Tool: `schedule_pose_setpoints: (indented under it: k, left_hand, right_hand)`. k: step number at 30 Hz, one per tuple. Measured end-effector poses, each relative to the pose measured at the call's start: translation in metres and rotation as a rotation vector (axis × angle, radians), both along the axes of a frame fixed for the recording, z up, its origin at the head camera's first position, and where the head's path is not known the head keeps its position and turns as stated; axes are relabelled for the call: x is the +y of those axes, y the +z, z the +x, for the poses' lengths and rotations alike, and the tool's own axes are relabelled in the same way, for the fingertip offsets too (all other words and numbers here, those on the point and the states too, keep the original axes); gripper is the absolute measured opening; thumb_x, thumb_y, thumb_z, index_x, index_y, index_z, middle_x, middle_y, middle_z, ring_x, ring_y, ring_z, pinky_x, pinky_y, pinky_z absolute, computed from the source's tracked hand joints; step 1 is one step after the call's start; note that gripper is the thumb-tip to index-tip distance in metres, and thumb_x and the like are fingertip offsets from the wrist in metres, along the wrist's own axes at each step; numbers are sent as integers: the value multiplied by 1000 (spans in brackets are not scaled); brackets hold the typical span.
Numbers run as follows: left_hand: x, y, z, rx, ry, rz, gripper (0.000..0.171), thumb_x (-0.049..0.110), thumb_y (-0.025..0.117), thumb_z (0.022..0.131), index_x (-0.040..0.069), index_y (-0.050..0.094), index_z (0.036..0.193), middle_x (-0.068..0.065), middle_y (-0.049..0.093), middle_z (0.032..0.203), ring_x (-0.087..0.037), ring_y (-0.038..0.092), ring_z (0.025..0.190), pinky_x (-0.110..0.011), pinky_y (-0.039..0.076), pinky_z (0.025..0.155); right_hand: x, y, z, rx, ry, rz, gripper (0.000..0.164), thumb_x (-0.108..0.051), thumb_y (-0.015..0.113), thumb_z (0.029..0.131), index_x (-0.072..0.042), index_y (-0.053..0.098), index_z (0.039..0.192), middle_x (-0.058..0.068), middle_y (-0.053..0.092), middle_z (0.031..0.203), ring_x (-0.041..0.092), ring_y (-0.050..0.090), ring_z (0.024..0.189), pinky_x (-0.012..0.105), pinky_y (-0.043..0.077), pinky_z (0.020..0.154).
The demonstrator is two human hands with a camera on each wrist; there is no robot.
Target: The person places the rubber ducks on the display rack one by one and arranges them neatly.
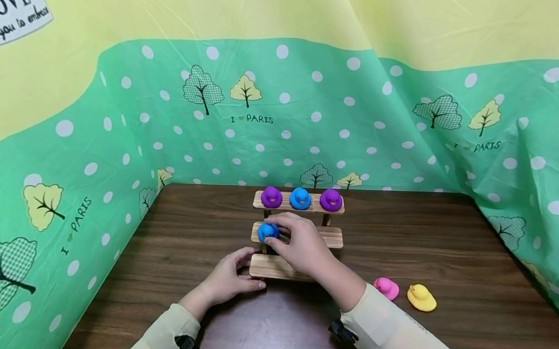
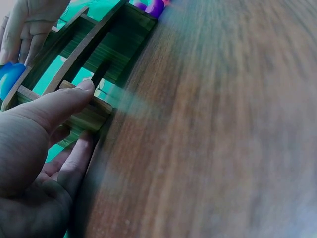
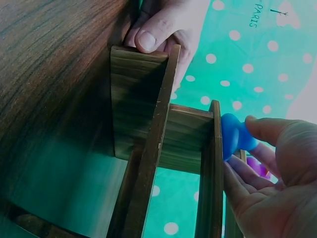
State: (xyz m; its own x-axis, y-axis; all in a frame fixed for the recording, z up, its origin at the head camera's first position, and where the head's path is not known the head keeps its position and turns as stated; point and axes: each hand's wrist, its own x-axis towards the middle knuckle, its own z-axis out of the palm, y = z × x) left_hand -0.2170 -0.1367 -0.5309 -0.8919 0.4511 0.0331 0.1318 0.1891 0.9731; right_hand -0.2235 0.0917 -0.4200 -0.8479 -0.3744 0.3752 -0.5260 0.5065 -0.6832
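Note:
A three-step wooden display stand stands on the table. My left hand holds the left end of its lowest step, thumb in front and fingers behind. With thumb and fingers, my right hand pinches a blue rubber duck at the left end of the middle step. In the right wrist view, that blue duck touches the step. On the top step sit a purple duck, another blue duck and a second purple duck. My right hand hides part of the middle and lowest steps.
Right of the stand, a pink duck and a yellow duck lie on the dark wooden table. Something purple is near the pink one, mostly hidden by my right arm. A green and yellow printed cloth hangs behind and at both sides.

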Motion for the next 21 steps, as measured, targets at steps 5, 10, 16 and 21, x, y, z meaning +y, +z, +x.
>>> schedule_pose_setpoints:
  k: [5, 10, 16, 21]
  left_hand:
    - [0, 1, 1, -11, 1, -1, 71, 1, 90, 82, -3, 51, 141, -17, 65, 131, -26, 65, 118, -30, 59, 95]
    - [0, 1, 1, -15, 5, -8, 70, 2, 89, 83, -2, 51, 141, -17, 64, 131, -27, 65, 119, -30, 59, 95]
    - [0, 1, 1, -10, 4, -12, 71, 2, 90, 83, -3, 50, 142, -18, 64, 131, -28, 65, 119, -30, 59, 95]
    - [1, 2, 1, -24, 7, -5, 71, 1, 90, 82, -2, 51, 141, -16, 65, 130, -28, 65, 118, -29, 60, 94]
  right_hand:
    - [-1, -1, -1, 6, -6, 17, 36, -14, 84, 92, -11, 74, 127, 2, 70, 127, 21, 67, 119, 37, 58, 100]
    - [0, -2, 0, 10, -10, 26, 37, -15, 84, 92, -11, 74, 127, 3, 70, 127, 21, 67, 119, 39, 58, 101]
    - [-1, -3, 0, 18, -15, 22, 36, -15, 83, 93, -12, 74, 127, 2, 70, 128, 21, 67, 120, 38, 58, 101]
    - [-1, -3, 0, 14, -19, 31, 36, -17, 83, 93, -13, 74, 128, 0, 69, 128, 18, 66, 120, 35, 58, 101]
